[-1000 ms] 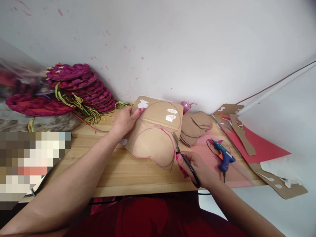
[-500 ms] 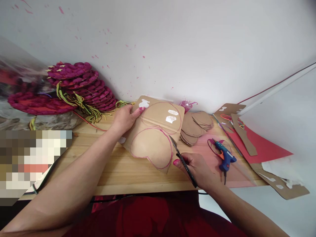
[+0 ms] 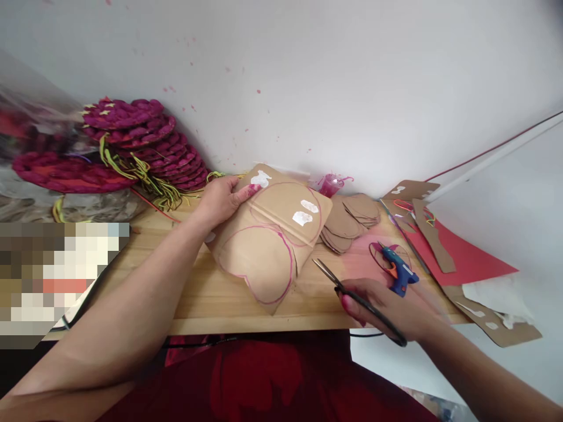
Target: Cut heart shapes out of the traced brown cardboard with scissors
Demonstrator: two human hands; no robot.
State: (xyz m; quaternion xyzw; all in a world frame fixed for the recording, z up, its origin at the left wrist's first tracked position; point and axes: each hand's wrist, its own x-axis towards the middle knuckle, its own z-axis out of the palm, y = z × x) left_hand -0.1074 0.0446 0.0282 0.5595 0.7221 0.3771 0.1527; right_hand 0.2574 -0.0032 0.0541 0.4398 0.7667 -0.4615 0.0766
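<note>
My left hand point(image 3: 224, 199) grips the upper left edge of a brown cardboard sheet point(image 3: 237, 220), thumb on top and fingers hidden beneath. Pink outlines are drawn on the sheet, a heart-like one near me and a rounded one beyond the crease. White torn patches mark its far half. A slit runs in from the right edge, beside the heart-like outline. In my right hand point(image 3: 378, 305) is a pair of scissors point(image 3: 328, 274) with dark handles. Their blades point up and left, nearly together, apart from the cardboard.
Cut cardboard shapes point(image 3: 343, 225) are piled behind the sheet. A blue glue gun point(image 3: 402, 272) lies right of them, near red paper point(image 3: 475, 252) and cardboard scraps point(image 3: 433, 234). Magenta braided rounds point(image 3: 171, 146) are stacked at left. A pink-stained cup point(image 3: 331, 184) stands by the wall.
The scissors have come out of the cardboard and moved right and down with my right hand, leaving a slit visible. The sheet has turned and tilted slightly in my left hand.
</note>
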